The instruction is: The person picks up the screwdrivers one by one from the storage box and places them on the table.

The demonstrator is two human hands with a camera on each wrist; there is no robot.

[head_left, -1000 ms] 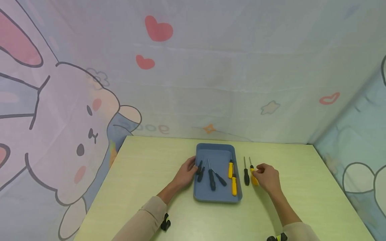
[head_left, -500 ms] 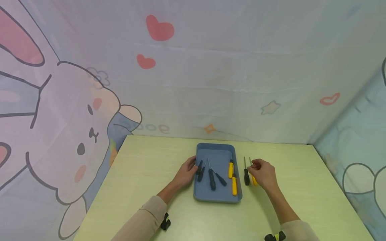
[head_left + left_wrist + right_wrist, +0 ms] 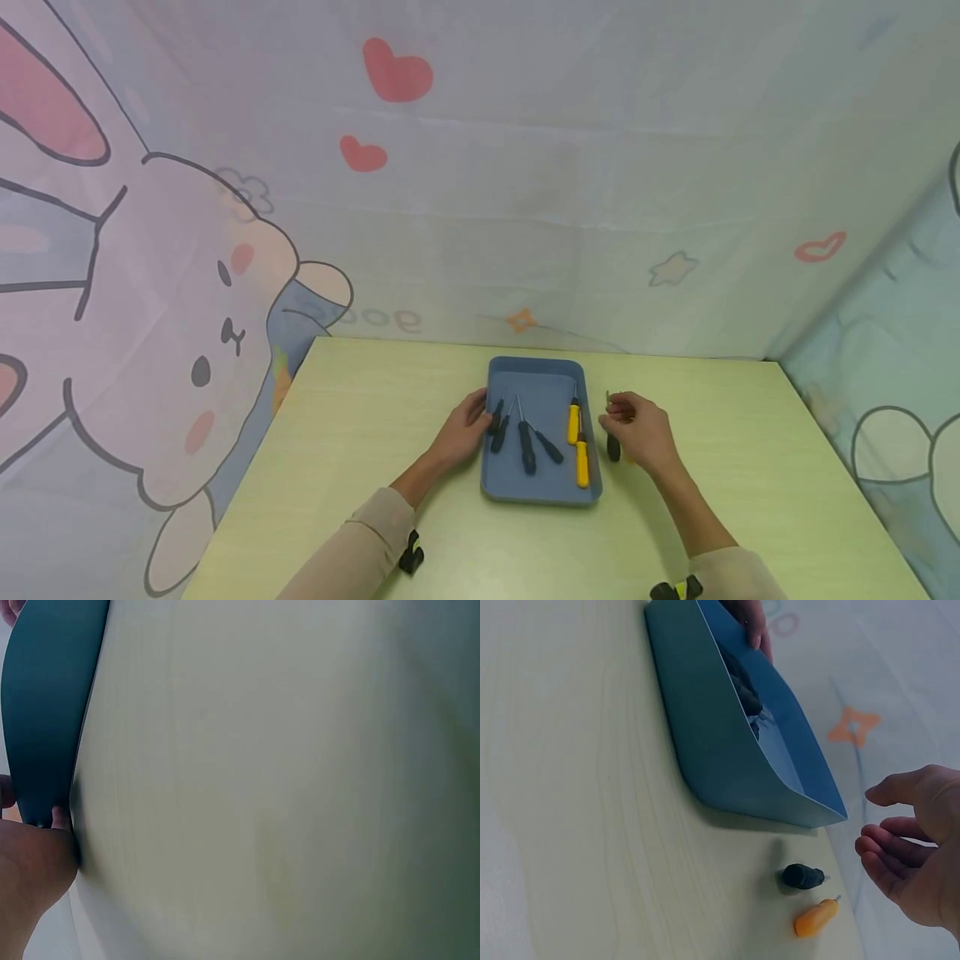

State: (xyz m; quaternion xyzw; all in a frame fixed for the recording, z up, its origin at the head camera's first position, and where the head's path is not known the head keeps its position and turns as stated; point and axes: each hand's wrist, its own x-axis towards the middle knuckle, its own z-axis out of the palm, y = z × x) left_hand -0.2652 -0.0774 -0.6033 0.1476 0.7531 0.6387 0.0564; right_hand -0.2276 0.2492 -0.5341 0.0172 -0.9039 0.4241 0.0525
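Note:
In the head view a blue-grey tray lies on the table, with several black-handled screwdrivers on its left side and two yellow-handled screwdrivers on its right. My left hand grips the tray's left wall, thumb over the rim. Just right of the tray, my right hand hovers over another black screwdriver, partly covering it. The right wrist view shows that hand's thumb and fingers apart with nothing between them. Beside that black screwdriver lies a yellow screwdriver, mostly hidden by the hand in the head view.
The pale yellow-green table extends to both sides of the tray. Behind it hangs a cloth backdrop printed with hearts and a rabbit. A black strap piece shows at the left sleeve.
My right hand has moved left, from the yellow screwdriver on the table to above the black one beside it. The left hand and the tray have stayed in place.

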